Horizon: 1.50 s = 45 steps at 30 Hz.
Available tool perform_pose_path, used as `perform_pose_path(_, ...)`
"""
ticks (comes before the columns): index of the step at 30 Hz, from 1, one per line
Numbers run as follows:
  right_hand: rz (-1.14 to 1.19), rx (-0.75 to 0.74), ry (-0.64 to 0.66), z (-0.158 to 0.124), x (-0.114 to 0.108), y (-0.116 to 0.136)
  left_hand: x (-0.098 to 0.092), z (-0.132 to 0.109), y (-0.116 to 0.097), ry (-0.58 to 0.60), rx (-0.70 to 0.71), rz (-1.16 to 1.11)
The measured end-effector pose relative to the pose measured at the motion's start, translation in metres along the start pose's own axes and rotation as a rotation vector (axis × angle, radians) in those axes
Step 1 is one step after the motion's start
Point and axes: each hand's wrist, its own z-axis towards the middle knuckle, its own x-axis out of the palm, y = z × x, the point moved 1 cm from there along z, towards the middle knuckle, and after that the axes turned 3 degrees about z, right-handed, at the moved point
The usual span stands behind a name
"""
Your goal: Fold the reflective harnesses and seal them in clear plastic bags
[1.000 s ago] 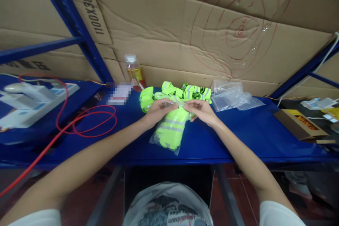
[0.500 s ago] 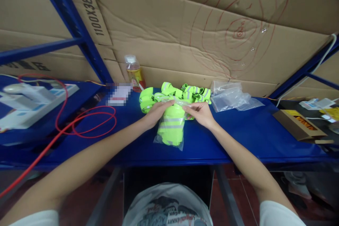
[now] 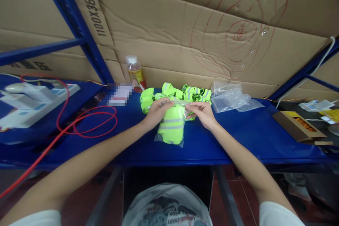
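Observation:
A clear plastic bag (image 3: 171, 127) holds a folded bright yellow-green reflective strap with silver stripes, close to the blue table's front edge. My left hand (image 3: 156, 113) is closed on the left corner of the bag's upper edge, thumb on top. Opposite it, my right hand (image 3: 201, 113) pinches the right corner of the same edge between thumb and fingers. The bag's upper edge is stretched between both hands. Just behind them lies a heap of loose reflective straps (image 3: 191, 92), partly hidden by my hands and the bag.
Flat clear bags (image 3: 231, 100) lie right of the straps. A drink bottle (image 3: 136, 76) stands at the back, beside a blurred card (image 3: 119, 94). A red cable (image 3: 115, 122) loops on the left. An open cardboard box (image 3: 299, 127) sits at the right. Cardboard walls the back.
My right hand has shifted slightly right and my left hand's fingers have risen a little, so the bag's upper edge is spread wider. Both hands keep their hold.

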Motion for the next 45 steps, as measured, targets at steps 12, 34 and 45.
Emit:
perform_pose_path(12, -0.125, -0.131, 0.026, 0.006, -0.008, -0.002, -0.008, 0.009, 0.012, -0.011, -0.005, -0.062)
perform_pose_path(34, -0.142, -0.095, 0.039, 0.006, -0.012, -0.001, -0.002, 0.002, 0.003, 0.103, 0.142, 0.186)
perform_pose_path(45, -0.223, -0.184, 0.067, 0.008, -0.014, -0.003, -0.002, 0.005, 0.016, 0.057, 0.001, 0.014)
